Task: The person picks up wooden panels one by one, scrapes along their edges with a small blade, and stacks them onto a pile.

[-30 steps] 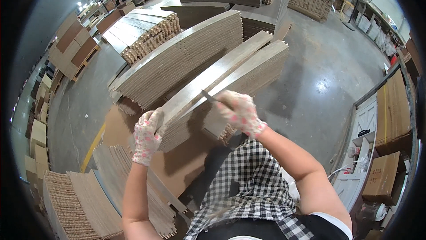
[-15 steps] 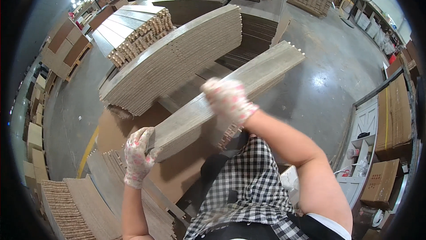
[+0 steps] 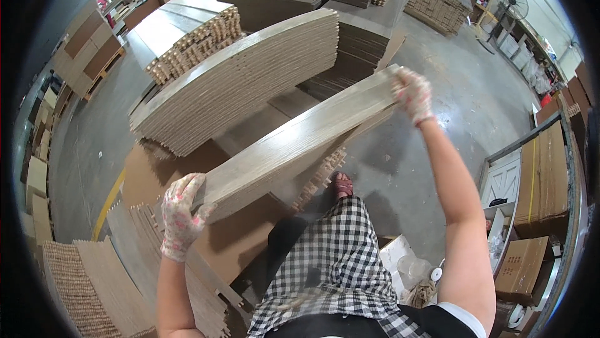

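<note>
Moving since the earlier frame: the right hand (image 3: 412,91) is now occupying the 2 o'clock end of the wooden board (image 3: 300,128) instead of its middle. At the 8 o'clock end, the left hand (image 3: 181,210) is holding the board, fingers pressing the far corner, thumb the near one. The board is spanning both hands, passing between a curved stack (image 3: 244,81) at 10 o'clock and the checked apron (image 3: 331,250) at 6 o'clock. Right fingers, slightly blurring, are curling around its end.
</note>
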The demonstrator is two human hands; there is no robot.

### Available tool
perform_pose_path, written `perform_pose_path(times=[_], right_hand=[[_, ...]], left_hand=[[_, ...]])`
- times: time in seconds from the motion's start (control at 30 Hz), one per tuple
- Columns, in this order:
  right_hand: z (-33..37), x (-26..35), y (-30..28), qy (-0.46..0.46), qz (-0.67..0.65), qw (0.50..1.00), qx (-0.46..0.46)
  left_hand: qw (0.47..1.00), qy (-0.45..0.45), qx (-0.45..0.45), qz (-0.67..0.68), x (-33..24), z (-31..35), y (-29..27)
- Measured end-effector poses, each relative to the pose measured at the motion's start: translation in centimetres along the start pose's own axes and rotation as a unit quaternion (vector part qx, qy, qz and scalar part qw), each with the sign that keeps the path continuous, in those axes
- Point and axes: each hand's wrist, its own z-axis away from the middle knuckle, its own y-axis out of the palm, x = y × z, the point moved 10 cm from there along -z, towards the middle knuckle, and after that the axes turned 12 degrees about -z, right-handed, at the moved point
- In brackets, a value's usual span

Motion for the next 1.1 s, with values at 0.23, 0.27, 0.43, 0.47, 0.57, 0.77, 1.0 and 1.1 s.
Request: perform_pose_path(times=[0.23,0.27,0.43,0.47,0.57,0.77,1.0,1.1], right_hand=[[1.5,2.7,-0.3,-0.018,0.055,0.998,0.024],[2.8,6.1,0.6,-0.05,0.01,0.999,0.011],[8.2,28.2,8.1,-0.132,-0.111,0.97,0.172],[9.9,32.8,7.8,-0.213,-0.156,0.956,0.13],[12.2,44.0,11.5,-0.195,-0.187,0.928,0.255],[23.9,53.3,15.5,-0.258,-0.478,0.76,0.358],[32.6,44.1,15.7,-0.195,-0.36,0.767,0.494],[34.5,38.5,17.7,-0.138,-0.364,0.806,0.447]], left_hand=[[0.997,-0.022,-0.045,0.05,0.7,-0.1,-0.6],[0.995,-0.01,-0.059,0.08,0.8,-0.1,-0.2],[0.956,-0.01,-0.232,0.181,3.4,3.3,-4.4],[0.912,-0.033,-0.297,0.281,5.0,5.1,-4.3],[0.869,-0.013,-0.396,0.297,5.2,7.5,-7.8],[0.985,0.005,-0.165,0.051,1.8,3.9,-9.8],[0.995,0.03,-0.018,-0.099,-4.2,-2.1,1.5],[0.996,0.034,-0.004,-0.084,-4.7,-3.5,3.3]])
